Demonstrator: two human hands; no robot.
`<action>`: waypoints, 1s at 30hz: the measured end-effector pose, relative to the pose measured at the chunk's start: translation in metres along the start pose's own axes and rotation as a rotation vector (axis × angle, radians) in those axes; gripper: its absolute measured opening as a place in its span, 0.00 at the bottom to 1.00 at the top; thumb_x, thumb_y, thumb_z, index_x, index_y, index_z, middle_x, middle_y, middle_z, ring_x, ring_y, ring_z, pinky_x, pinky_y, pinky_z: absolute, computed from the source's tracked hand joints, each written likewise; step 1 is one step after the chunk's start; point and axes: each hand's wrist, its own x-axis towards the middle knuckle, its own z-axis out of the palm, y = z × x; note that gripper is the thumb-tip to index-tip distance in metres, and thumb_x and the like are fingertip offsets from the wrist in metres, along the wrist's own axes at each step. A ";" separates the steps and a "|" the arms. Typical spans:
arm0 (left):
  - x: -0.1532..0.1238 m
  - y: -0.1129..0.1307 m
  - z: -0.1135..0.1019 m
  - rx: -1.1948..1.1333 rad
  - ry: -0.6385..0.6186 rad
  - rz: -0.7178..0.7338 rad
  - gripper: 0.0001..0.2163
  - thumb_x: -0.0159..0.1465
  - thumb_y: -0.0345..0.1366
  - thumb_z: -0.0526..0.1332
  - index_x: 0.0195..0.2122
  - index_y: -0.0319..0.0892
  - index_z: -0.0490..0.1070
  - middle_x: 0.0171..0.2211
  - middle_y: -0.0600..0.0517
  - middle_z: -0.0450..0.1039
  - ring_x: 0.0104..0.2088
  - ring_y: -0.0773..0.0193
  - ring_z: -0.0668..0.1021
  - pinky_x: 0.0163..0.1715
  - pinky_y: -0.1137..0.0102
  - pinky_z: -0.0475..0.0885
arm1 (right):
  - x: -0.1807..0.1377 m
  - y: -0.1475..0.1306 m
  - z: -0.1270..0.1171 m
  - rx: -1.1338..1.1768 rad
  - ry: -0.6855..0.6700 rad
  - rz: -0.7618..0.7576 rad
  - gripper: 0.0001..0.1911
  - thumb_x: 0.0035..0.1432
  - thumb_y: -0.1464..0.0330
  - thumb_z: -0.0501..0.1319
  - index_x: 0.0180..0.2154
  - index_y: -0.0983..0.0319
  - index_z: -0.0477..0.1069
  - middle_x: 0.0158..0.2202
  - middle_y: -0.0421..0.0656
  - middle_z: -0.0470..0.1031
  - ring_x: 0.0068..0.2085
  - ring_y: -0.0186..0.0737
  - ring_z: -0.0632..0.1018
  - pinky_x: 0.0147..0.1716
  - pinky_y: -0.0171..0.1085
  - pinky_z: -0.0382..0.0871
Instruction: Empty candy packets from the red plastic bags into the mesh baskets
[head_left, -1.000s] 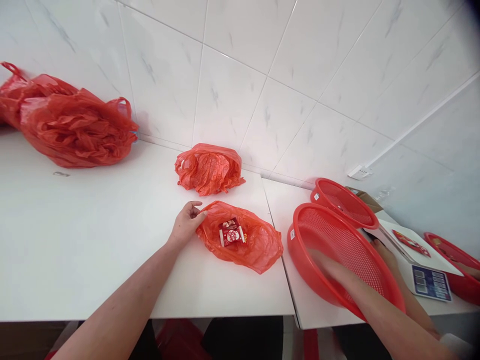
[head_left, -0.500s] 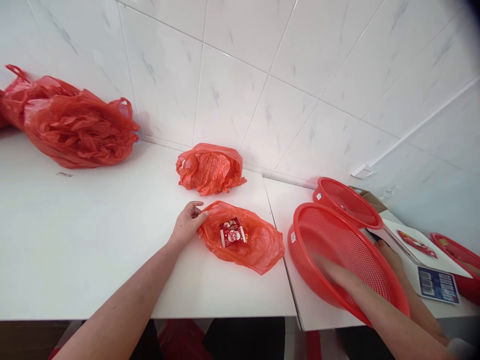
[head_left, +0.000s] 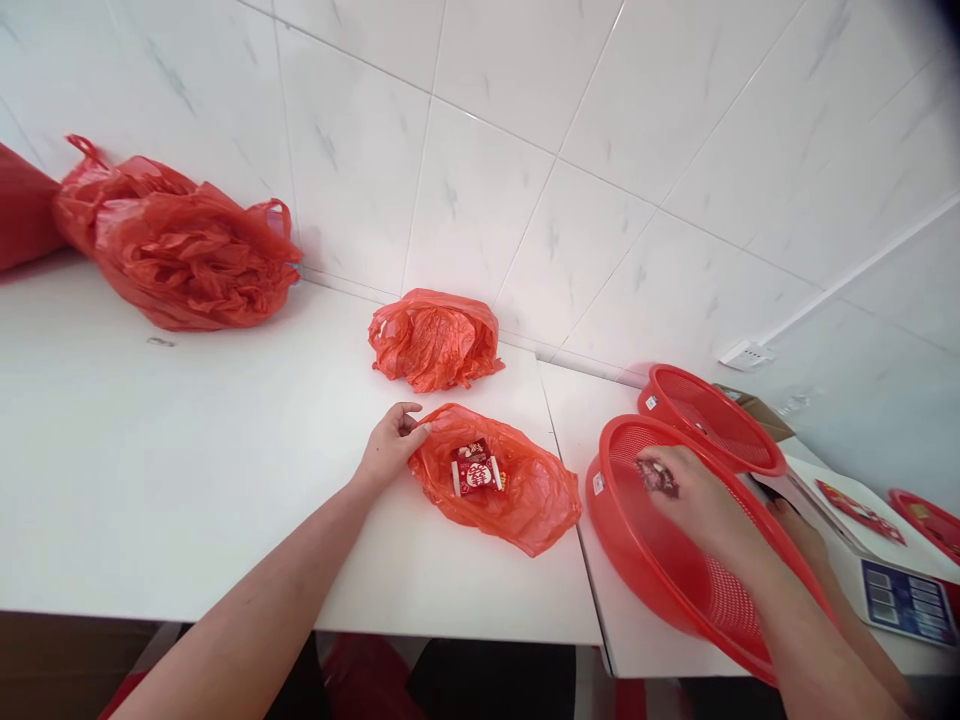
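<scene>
My left hand (head_left: 394,440) pinches the left rim of a red plastic bag (head_left: 536,495) that lies spread open on the white table. Inside the bag are a few wrapped snacks, among them a red-and-white snack packet (head_left: 475,475) and a dark red one (head_left: 472,452). Over the large red basket (head_left: 626,530), my right hand (head_left: 679,485) is closed around a small dark red wrapped snack (head_left: 658,477). The fingers partly cover that snack, and the forearm hides some of the basket's inside.
A crumpled red bag (head_left: 435,340) sits behind the open one, and a fuller red bag (head_left: 195,255) stands farther left by the wall. To the right are a second red basket (head_left: 709,410), a scale (head_left: 909,600) and another person's hand (head_left: 799,530).
My right hand has risen from inside the large basket and now shows a dark red wrapped snack. My left hand keeps its hold on the bag's rim. The view has shifted slightly.
</scene>
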 end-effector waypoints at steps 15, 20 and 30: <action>-0.001 -0.002 -0.001 -0.033 -0.011 0.021 0.18 0.56 0.44 0.59 0.46 0.44 0.64 0.26 0.57 0.64 0.24 0.69 0.69 0.24 0.73 0.65 | -0.013 -0.125 0.123 0.124 -0.272 -0.389 0.33 0.51 0.81 0.50 0.57 0.53 0.58 0.54 0.45 0.60 0.54 0.45 0.66 0.50 0.45 0.67; 0.003 -0.004 -0.001 0.002 -0.016 0.041 0.16 0.55 0.42 0.60 0.44 0.45 0.65 0.26 0.58 0.65 0.25 0.69 0.69 0.26 0.73 0.66 | -0.040 -0.106 0.121 0.196 -0.153 -0.215 0.25 0.57 0.71 0.52 0.57 0.51 0.59 0.59 0.44 0.57 0.59 0.47 0.62 0.56 0.49 0.63; 0.000 0.002 0.000 -0.097 0.010 -0.008 0.17 0.54 0.43 0.61 0.44 0.44 0.65 0.23 0.59 0.64 0.22 0.70 0.68 0.22 0.74 0.63 | -0.049 -0.093 0.167 0.187 -0.203 -0.071 0.29 0.56 0.63 0.56 0.59 0.56 0.57 0.56 0.49 0.65 0.56 0.53 0.66 0.52 0.52 0.64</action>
